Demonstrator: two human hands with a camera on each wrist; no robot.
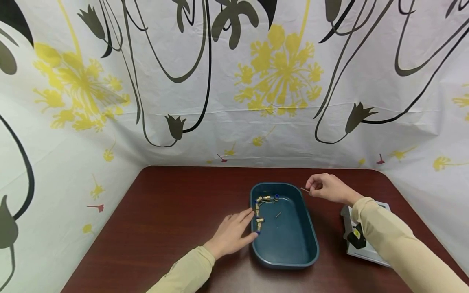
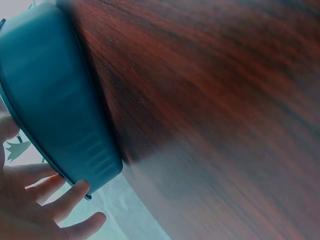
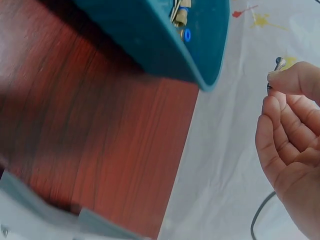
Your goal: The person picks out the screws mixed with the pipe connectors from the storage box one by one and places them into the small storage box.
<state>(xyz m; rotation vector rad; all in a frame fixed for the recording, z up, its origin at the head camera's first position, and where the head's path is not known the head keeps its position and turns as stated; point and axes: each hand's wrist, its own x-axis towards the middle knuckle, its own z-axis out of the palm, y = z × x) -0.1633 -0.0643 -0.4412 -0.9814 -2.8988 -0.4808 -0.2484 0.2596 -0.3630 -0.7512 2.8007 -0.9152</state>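
Observation:
My right hand (image 1: 331,188) pinches a small metal screw (image 3: 279,63) between thumb and forefinger, just beyond the tray's right rim. In the right wrist view the screw's head points up, and the fingers hide part of its shank. My left hand (image 1: 231,232) rests with spread fingers against the left rim of a dark teal plastic tray (image 1: 286,260). Inside, several brass fittings (image 1: 257,211) with blue ends lie along the left and far walls. A long thin metal piece (image 1: 269,202) lies beside them, and another screw (image 1: 278,215) is on the tray floor.
A grey-white device (image 1: 366,254) sits on the brown wooden table (image 1: 183,203) under my right forearm. Beside that sleeve is a black piece (image 1: 356,237) with a yellow mark. Patterned white cloth (image 1: 227,93) hangs behind the table.

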